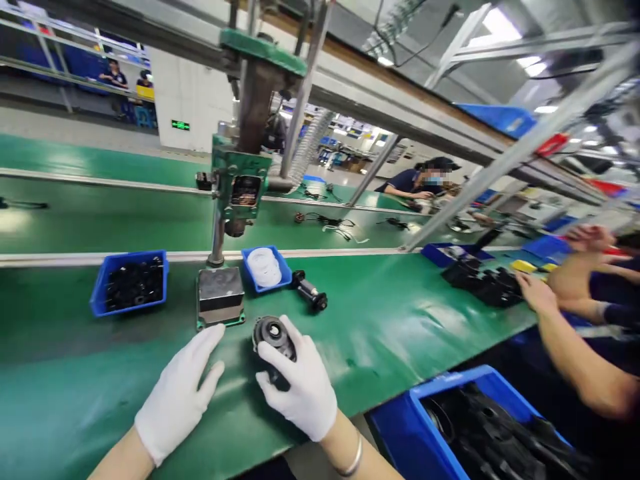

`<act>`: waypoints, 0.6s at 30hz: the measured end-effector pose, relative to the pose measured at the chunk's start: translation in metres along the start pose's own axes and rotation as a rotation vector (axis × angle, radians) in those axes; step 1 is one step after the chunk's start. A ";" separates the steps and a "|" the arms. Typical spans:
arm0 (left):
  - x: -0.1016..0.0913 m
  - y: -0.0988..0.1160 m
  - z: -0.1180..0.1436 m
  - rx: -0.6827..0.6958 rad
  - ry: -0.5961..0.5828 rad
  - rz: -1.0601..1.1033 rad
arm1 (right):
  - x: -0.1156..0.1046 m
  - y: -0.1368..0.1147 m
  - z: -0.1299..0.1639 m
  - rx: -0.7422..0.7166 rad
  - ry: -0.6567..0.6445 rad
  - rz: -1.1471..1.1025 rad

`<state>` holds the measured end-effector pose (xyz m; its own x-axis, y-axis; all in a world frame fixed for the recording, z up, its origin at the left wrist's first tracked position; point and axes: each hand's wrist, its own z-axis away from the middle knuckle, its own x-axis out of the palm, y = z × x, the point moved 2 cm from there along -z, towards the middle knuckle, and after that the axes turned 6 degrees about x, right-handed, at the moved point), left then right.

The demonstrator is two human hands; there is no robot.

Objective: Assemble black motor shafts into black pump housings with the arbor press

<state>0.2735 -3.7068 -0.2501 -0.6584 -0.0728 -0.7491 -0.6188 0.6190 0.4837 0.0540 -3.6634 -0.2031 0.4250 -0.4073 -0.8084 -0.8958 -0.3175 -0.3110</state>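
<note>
My right hand [300,383], in a white glove, is closed around a black round part [274,333] with a ringed hub on top. The part's lower side is hidden by my fingers. My left hand [183,390], also gloved in white, hovers over the green bench [380,333] with thumb and fingers apart and nothing in it. Just beyond my left fingertips sits a metal block [220,293] under the press [243,180]. Behind the round part lies a black and silver shaft-like piece [310,291] on its side.
A blue tray of small black parts [131,283] stands left of the press, a blue tray of white rings [265,268] right of it. A large blue bin [417,417] holds black parts at the lower right. A co-worker's arm [575,340] reaches in from the right.
</note>
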 end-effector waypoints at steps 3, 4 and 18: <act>0.001 0.000 0.000 0.033 0.000 -0.005 | 0.001 0.002 0.001 -0.004 0.128 -0.041; 0.002 0.000 0.000 0.036 -0.001 -0.001 | 0.003 0.002 0.001 -0.011 0.123 -0.041; -0.011 0.024 0.004 -0.163 -0.406 0.655 | 0.010 -0.024 0.014 -0.043 -0.238 -0.167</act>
<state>0.2677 -3.6884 -0.2322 -0.7222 0.5781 -0.3798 -0.2345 0.3120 0.9207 0.0782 -3.6478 -0.2110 0.5195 -0.1359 -0.8436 -0.8072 -0.4018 -0.4324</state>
